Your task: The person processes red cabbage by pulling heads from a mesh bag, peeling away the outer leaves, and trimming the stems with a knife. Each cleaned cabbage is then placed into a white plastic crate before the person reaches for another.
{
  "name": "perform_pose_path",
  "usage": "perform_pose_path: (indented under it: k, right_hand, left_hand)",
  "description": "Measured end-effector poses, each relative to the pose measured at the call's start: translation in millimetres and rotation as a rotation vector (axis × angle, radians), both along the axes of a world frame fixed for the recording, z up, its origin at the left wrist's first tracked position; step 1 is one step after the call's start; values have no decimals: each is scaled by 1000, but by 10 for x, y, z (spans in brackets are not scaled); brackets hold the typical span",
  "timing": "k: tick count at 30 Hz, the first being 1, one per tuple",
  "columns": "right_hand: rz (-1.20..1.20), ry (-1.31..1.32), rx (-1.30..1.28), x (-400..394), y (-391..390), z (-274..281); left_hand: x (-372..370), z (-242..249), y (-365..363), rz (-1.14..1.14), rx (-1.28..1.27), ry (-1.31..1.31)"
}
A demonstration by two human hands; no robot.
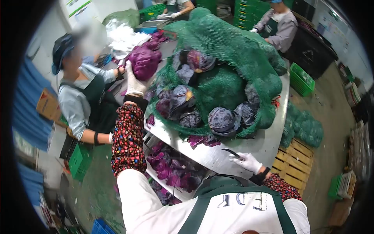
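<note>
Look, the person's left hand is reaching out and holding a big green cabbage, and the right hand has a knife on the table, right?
Not quite. The cabbage under the left hand is purple, not green, as the head view shows. The right hand does hold a knife on the metal table.

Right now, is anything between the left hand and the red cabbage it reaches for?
No. The left hand already rests on the peeled red cabbage, glove touching it. The right hand holds a knife near the table edge.

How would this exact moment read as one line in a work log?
left hand: holds red cabbage up | right hand: grips knife over steel table | green net: cabbages heaped
</note>
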State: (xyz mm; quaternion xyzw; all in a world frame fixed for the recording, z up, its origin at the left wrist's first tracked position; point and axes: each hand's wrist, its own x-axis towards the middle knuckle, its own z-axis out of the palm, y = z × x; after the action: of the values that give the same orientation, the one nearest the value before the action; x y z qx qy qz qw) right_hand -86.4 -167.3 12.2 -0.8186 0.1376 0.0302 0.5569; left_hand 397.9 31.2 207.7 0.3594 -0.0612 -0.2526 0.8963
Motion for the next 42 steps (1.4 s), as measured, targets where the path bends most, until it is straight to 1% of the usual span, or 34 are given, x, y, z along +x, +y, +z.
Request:
perform_pose_path:
  k: [2, 3, 4, 5, 6, 7, 8, 9, 10, 12, 13, 14, 18, 20, 21, 22, 24, 25, 26, 27, 28, 29, 30, 31, 32, 33, 34, 35, 36, 37, 38, 40, 42]
  right_hand:
    - [-141, 1, 57, -285, -92, 178]
    - [-209, -78, 26, -442, -126, 53]
    - [-264, -68, 29, -552, -135, 84]
    - [-360, 55, 113, -653, -127, 151]
    - [-449, 177, 205, -741, -108, 177]
    - [-518, 154, 255, -822, -69, 55]
    - [-554, 176, 270, -860, -21, 48]
    - [-562, 216, 264, -863, 9, 53]
    - [-561, 258, 256, -856, 19, 68]
    - [-564, 261, 271, -796, 21, 70]
    - [-559, 273, 249, -733, -19, 71]
    - [-550, 278, 224, -642, -61, 76]
    - [-526, 336, 133, -252, -146, 140]
    - [-446, 229, 46, -120, -145, 61]
    - [-413, 188, -28, -96, -141, -46]
    - [-407, 194, -24, -75, -128, -45]
    - [-351, 185, -98, -19, -119, -30]
    - [-349, 193, -99, 1, -104, 37]
    - [-354, 192, -91, 22, -90, 106]
    - [-336, 181, -109, 47, -83, 173]
    - [-317, 168, -130, 66, -74, 203]
    - [-308, 130, -149, 75, -70, 177]
    - [-309, 124, -148, 89, -59, 155]
    - [-299, 85, -163, 108, -49, 139]
    - [-288, 44, -181, 124, -36, 140]
    - [-287, -10, -182, 136, -8, 170]
    - [-292, -22, -186, 130, 4, 181]
    - [-281, -21, -173, 110, 7, 188]
    - [-269, -19, -160, 73, 9, 192]
    - [-287, -26, -134, 37, 4, 146]
    - [-290, -40, -135, 20, 6, 170]
    - [-457, -26, 49, 7, -4, 202]
    - [-473, -11, 96, 27, -45, 132]
  left_hand:
    - [265, -118, -218, 95, 88, 25]
    - [381, -206, -298, 182, 156, 9]
    - [594, -379, -364, 149, 138, 41]
    - [721, -535, -424, 193, 184, 78]
    - [854, -648, -452, 155, 211, 115]
    - [948, -828, -492, 179, 286, 142]
    - [1053, -942, -541, 187, 328, 251]
    - [1088, -1043, -603, 247, 411, 291]
    - [1125, -1116, -575, 275, 391, 337]
    - [1151, -1199, -520, 332, 307, 435]
    - [1194, -1196, -507, 349, 373, 469]
    - [1297, -1269, -476, 352, 377, 475]
    - [1878, -1798, -304, 46, 640, 261]
    - [2113, -1962, -278, -131, 794, 126]
    - [1926, -1816, -422, -75, 801, 165]
    - [1814, -1815, -545, -70, 806, 171]
    - [1542, -1753, -800, 456, 786, -595]
    - [823, -1361, -1009, 489, 674, -723]
    - [70, -934, -1227, 510, 555, -850]
    - [-533, -745, -1339, 385, 458, -936]
    - [-957, -678, -1403, 295, 454, -1201]
    - [-1268, -674, -1437, 146, 471, -1487]
    - [-1569, -764, -1522, -117, 396, -1408]
    - [-1720, -1047, -1617, -201, 465, -1413]
    - [-1869, -1257, -1719, -275, 594, -1282]
    - [-1941, -1437, -1800, -283, 626, -1185]
    - [-1926, -1780, -1853, -258, 757, -1214]
    - [-1933, -1953, -1822, -212, 922, -1422]
    - [-1993, -1963, -1756, -157, 1089, -1625]
    - [-2073, -1973, -1677, -163, 1105, -1527]
    - [-2143, -1915, -1579, -128, 1136, -1536]
    - [-2323, -1793, -1340, -44, 1182, -1556]
    - [-2558, -1608, -1043, -7, 1208, -1597]
